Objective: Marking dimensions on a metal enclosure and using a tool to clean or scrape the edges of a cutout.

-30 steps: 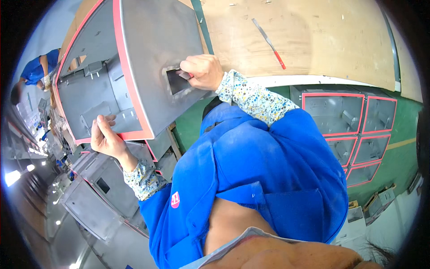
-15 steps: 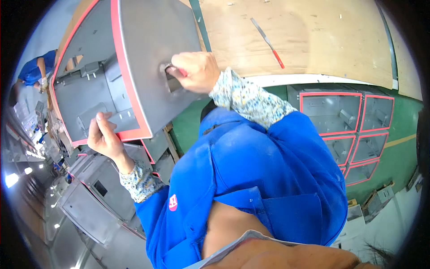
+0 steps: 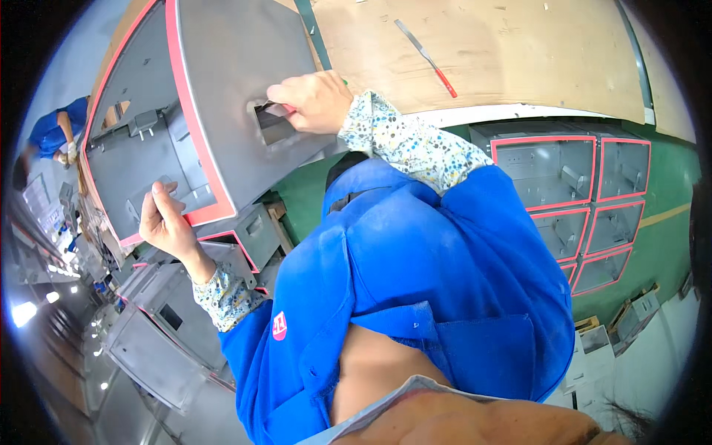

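A grey metal cabinet (image 3: 237, 63) with a red-edged open front stands at the left end of the bench. A rectangular cut-out (image 3: 276, 126) pierces its side. My right hand (image 3: 315, 101) is at the cut-out's upper edge, closed on a small red-handled tool (image 3: 289, 109). Fingers hide most of that tool, so its exact kind does not show; a green tip sticks out behind the hand. My left hand (image 3: 167, 222) is at the front opening's lower red rim, palm turned up. Its fingers are half bent and apart, with nothing visible in them.
A flat file (image 3: 426, 58) with a red handle lies on the wooden bench top (image 3: 519, 67). Stacked red-edged cabinets (image 3: 545, 174) stand on the green floor at the right. More grey cabinets (image 3: 148, 348) are at lower left. A person in blue (image 3: 58, 130) works at the far left.
The view has shifted slightly, so the cabinet and bench sit a little higher and further left. My right hand stays at the cut-out with the tool; my left hand remains by the rim.
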Tool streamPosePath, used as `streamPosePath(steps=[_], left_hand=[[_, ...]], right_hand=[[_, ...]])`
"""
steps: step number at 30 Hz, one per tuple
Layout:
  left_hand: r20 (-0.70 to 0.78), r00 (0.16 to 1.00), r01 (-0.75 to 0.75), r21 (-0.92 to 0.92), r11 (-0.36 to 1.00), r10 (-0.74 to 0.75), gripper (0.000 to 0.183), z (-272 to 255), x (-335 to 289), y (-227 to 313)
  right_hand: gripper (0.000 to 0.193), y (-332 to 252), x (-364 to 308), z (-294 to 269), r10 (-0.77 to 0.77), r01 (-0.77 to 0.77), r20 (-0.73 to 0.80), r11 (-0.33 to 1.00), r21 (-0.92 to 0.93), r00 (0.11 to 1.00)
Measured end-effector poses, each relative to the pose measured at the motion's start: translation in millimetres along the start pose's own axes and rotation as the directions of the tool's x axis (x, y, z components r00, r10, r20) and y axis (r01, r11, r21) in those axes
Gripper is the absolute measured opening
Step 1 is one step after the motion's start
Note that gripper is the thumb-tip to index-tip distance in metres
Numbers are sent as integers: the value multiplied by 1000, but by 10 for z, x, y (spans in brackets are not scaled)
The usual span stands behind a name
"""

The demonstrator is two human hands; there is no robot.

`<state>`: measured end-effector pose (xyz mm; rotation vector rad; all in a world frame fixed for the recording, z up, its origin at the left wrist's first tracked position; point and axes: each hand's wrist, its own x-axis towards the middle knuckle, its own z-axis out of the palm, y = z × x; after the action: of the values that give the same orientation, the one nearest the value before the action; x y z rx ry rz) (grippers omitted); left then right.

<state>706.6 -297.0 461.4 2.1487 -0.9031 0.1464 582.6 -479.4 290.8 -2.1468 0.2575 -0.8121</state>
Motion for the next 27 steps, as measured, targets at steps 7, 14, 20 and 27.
streamPosePath(steps=[7,14,20,27], left_hand=[[-18,1000,15,37,999,-14,28,-13,14,6],[-29,999,-23,28,999,24,28,8,22,-19],[-26,999,-34,7,999,34,28,-5,21,-27],[-26,1000,-9,-49,999,8,27,-28,12,-31]], right_hand=[[13,192,-113,73,202,-167,213,971,-169,956],[11,102,-115,81,134,-114,106,978,-173,985],[11,82,-104,109,368,-331,188,922,-201,911],[21,-40,-38,-42,-76,61,-99,987,-150,992]])
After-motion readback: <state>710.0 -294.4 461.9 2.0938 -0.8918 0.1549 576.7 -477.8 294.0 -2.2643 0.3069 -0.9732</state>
